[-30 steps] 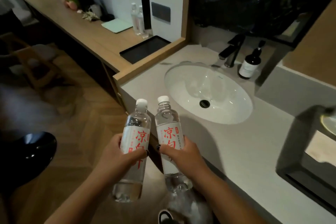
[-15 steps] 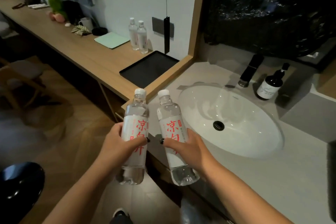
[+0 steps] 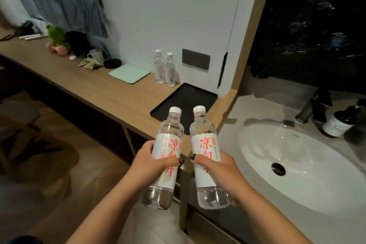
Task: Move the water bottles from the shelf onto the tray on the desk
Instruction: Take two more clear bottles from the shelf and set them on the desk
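Each hand's wrapped round a bottle — left hand (image 3: 150, 162), right hand (image 3: 219, 166). Black tray (image 3: 184, 101) sits just beyond the caps — I'd lower both upright, bases first.

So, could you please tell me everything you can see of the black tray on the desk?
The black tray is a shallow, matte rectangle with a low raised rim, lying flat at the desk's right end by the wall. Nothing shows on its visible floor; the held bottles hide its near edge. Two small bottles stand just behind it.
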The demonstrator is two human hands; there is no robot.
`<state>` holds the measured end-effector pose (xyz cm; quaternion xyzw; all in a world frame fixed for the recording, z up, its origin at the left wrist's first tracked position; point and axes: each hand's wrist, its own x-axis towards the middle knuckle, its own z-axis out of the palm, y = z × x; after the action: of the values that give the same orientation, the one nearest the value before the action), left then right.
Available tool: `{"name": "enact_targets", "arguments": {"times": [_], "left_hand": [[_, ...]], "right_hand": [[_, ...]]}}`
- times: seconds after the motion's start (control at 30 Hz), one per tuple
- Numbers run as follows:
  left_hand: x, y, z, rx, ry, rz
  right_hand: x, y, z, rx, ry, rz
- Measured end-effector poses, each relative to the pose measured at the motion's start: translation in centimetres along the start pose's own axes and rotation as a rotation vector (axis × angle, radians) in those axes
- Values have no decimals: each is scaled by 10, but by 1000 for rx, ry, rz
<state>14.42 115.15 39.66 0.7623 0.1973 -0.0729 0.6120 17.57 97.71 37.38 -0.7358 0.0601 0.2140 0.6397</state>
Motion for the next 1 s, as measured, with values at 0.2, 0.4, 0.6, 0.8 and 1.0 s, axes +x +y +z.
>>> {"name": "enact_targets", "arguments": {"times": [0.2, 0.4, 0.6, 0.8, 1.0], "left_hand": [[39, -2, -51, -11, 46, -22], [107, -5, -90, -49, 94, -42], [194, 5, -132, -51, 73, -109], [261, 24, -164, -74, 97, -123], [320, 39, -182, -105, 68, -144]], "right_hand": [[43, -28, 53, -8, -19, -27], [109, -42, 97, -71, -59, -15], [194, -68, 131, -90, -55, 53], [257, -108, 149, -72, -52, 66], [302, -136, 149, -135, -12, 42]]}}
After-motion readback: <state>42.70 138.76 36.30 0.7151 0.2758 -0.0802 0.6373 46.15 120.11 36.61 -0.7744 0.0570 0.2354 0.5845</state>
